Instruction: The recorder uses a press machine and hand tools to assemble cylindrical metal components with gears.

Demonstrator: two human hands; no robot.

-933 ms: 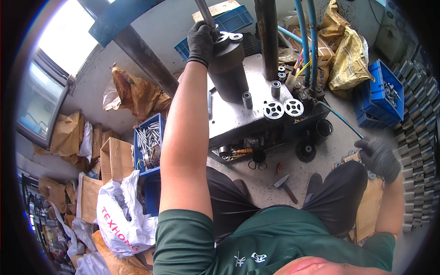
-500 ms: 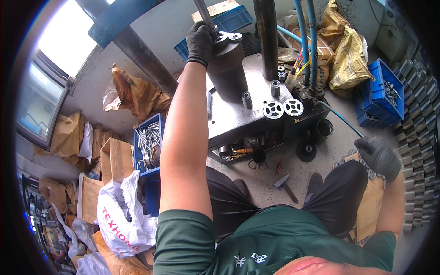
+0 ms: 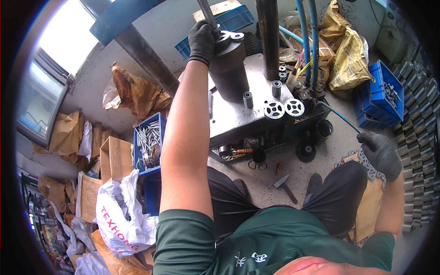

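Note:
My left arm reaches forward, and my gloved left hand is closed at the top of a dark steel cylinder, beside the lower end of a steel rod. What lies inside its fingers is hidden. Next to that hand, light metal wheel-shaped parts rest on the cylinder. At the right, my gloved right hand is wrapped round the end of a thin teal lever. Two spoked metal discs and small ridged rollers stand on the metal press table.
Dark columns and blue pipes rise around the table. A hammer lies on the floor between my feet. Blue crates stand right; a blue bin of metal pins and a white sack are left. Stacked metal parts line the right.
My right hand and the lever's end have shifted slightly up and left, and the hand looks less blurred. My left hand stays at the cylinder's top.

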